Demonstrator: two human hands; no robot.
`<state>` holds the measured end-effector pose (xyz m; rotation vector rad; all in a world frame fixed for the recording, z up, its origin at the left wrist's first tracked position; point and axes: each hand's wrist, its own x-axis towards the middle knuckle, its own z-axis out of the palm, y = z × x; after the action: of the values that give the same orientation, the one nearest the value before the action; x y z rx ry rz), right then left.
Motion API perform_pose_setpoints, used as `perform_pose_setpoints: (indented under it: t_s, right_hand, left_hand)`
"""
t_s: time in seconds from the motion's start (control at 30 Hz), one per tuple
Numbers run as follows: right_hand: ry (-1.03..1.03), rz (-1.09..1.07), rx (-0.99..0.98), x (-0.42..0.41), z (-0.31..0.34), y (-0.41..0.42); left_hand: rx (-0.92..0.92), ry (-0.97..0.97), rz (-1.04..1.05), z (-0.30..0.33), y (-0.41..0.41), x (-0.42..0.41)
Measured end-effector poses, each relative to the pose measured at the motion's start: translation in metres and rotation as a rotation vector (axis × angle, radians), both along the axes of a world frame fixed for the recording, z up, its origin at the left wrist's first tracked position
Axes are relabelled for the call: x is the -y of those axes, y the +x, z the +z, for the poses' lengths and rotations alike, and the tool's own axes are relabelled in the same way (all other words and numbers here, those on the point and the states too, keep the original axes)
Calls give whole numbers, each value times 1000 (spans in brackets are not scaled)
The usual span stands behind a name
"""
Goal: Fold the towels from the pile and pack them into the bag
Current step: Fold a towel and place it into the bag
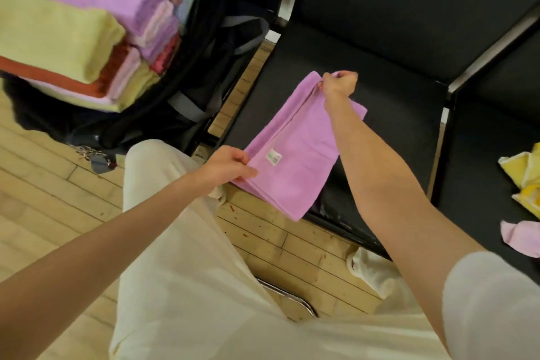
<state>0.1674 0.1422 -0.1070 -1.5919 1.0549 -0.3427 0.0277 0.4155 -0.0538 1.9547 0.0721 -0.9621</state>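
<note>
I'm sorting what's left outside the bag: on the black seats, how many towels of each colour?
Purple, folded towel gripped by left hand and right hand: 1
Yellow, crumpled towel at the right edge: 1
Pink, crumpled towel at the right edge: 1
Total: 3

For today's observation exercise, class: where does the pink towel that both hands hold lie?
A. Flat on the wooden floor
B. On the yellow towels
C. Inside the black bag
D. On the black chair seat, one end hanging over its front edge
D: the pink towel, pinched by the left hand and right hand, rests on the black chair seat, its near end overhanging the edge.
</note>
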Motion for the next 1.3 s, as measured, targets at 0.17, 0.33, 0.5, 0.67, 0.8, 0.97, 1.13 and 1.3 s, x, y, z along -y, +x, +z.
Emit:
perform_pose_setpoints:
  t_s: [0.17, 0.33, 0.5, 0.67, 0.8, 0.97, 1.13, 1.3]
  right_hand:
    - [11, 39, -52, -19, -24, 9]
    - [-45, 122, -31, -35, -9, -27]
    - [-253, 482, 7, -51, 4, -122]
    - [-752, 944, 56, -65, 5, -229]
    - [-991, 1190, 31, -70, -4, -273]
    - [-1105, 1261, -117, -76, -9, -286]
    - [-1033, 1204, -67, -80, -8, -285]
    - [-654, 991, -144, -71, 21, -296]
  left_hand:
    - [217, 351, -89, -19, 6, -8]
    - [444, 635, -342, -14, -1, -10]
    - [827, 417, -508, -18, -7, -11]
    - [762, 358, -814, -18, -14, -10]
    - [720, 415, -926, -18, -18, -8]
    - [779, 506, -1003, -21, -22, -5]
    - [915, 627, -1059, -23, -29, 3]
    - [1023, 635, -926, -30, -36, 9]
